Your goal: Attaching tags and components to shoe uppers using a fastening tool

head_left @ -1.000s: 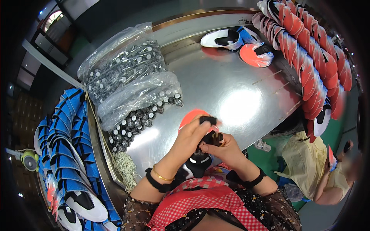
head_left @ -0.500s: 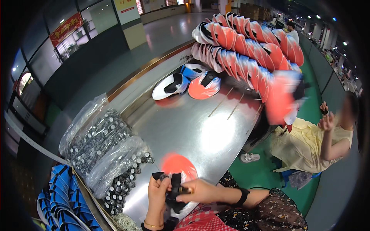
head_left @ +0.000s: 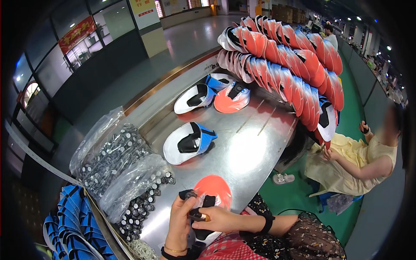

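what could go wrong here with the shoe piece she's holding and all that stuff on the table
The left hand and right hand work a small dark part onto the orange shoe piece right at the table edge; a slip may drop it to the floor. The open bag of small round parts lies close by, so an elbow could scatter them.

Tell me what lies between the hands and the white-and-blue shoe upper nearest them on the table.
Head view: only bare metal table separates the hands from that white-and-blue upper; bagged parts sit leftward.
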Demonstrator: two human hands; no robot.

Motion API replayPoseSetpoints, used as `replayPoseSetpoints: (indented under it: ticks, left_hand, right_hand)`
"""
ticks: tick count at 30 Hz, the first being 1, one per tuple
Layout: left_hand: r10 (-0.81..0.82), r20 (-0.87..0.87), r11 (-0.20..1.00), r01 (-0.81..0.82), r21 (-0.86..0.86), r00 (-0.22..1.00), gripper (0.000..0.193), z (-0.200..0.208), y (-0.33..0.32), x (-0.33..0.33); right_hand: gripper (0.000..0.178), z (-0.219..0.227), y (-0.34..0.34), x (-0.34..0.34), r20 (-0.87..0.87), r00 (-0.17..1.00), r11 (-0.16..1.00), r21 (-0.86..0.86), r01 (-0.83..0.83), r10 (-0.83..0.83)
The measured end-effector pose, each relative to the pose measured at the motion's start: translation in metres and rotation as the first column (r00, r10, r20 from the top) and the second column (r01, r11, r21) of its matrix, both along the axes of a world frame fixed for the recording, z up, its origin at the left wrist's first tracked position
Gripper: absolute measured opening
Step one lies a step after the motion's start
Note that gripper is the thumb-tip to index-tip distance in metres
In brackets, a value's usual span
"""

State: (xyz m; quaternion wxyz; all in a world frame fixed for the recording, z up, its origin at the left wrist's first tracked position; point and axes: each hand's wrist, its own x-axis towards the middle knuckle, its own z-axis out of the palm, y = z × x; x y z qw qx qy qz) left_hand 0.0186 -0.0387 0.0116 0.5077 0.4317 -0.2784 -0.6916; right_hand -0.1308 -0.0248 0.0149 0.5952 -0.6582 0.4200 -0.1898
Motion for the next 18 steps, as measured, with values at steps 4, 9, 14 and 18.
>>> replayPoseSetpoints:
  ticks: [4,9,14,18]
  left_hand:
    - [0.087,-0.07,0.996,-0.088,-0.018,0.994,0.01,-0.035,-0.019,0.014]
    - [0.242,-0.072,0.966,-0.247,-0.078,0.968,0.006,-0.063,-0.023,0.014]
    - [0.091,0.187,0.996,-0.087,-0.028,0.978,0.005,-0.02,0.007,0.019]
    - [-0.215,0.093,0.97,0.224,-0.096,0.972,0.022,-0.009,0.023,0.019]
  right_hand:
    - [0.033,-0.014,0.012,0.007,0.319,0.946,0.967,-0.22,0.129,-0.054]
    - [0.032,-0.017,0.009,0.004,0.108,0.991,0.968,-0.225,0.106,-0.083]
    - [0.024,0.015,-0.008,-0.02,0.027,0.971,0.903,-0.364,0.23,-0.236]
    - [0.029,-0.003,-0.015,-0.021,0.121,0.988,0.709,-0.69,0.149,-0.09]
